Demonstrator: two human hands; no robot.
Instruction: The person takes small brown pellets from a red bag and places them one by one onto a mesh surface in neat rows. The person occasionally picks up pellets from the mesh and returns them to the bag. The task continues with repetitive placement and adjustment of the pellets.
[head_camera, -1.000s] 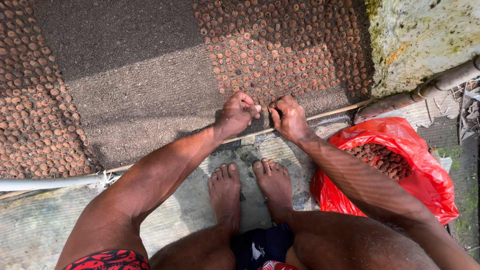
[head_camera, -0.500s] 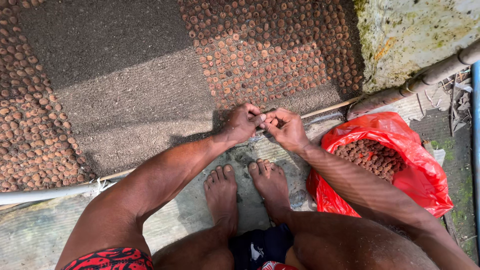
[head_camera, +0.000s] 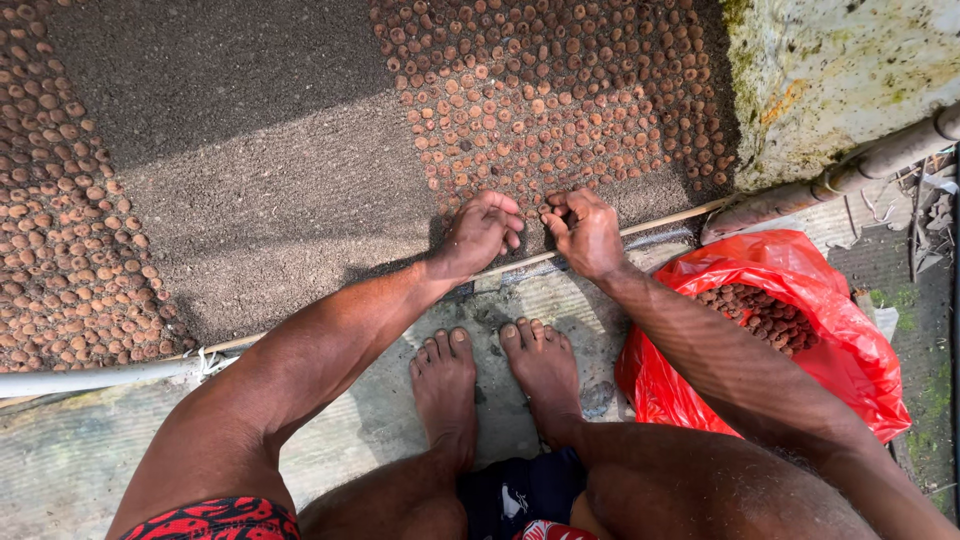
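While the person squats barefoot on a worn concrete ledge (head_camera: 120, 450), both hands reach forward to the near edge of a bed of dark sandy soil (head_camera: 260, 190). The left hand (head_camera: 480, 232) rests at that edge with its fingers curled inward toward the palm, the tips bunched together; whether it pinches a seed cannot be told from this view. The right hand (head_camera: 585, 232) lies just beside it, nearly touching, also loosely closed with the knuckles up and the fingers folded under, and what it grips, if anything, is hidden. Directly beyond the 2 hands, a patch of round brown seeds (head_camera: 555, 95) is set in close rows in the soil, its nearest row just in front of the fingertips. A second patch of the same seeds (head_camera: 60, 230) fills the left side of the bed, with a bare strip of soil between the 2 patches. A thin pale stick (head_camera: 660, 220) runs along the edge of the bed under the hands, and a white pipe (head_camera: 90, 378) lies along the ledge at the left. To the person's right, near the right forearm, an open red plastic bag (head_camera: 850, 350) sits on the ledge with more brown seeds (head_camera: 765, 315) inside. A mossy, stained wall (head_camera: 840, 70) stands at the upper right, with a grey pipe (head_camera: 850, 172) at its foot.
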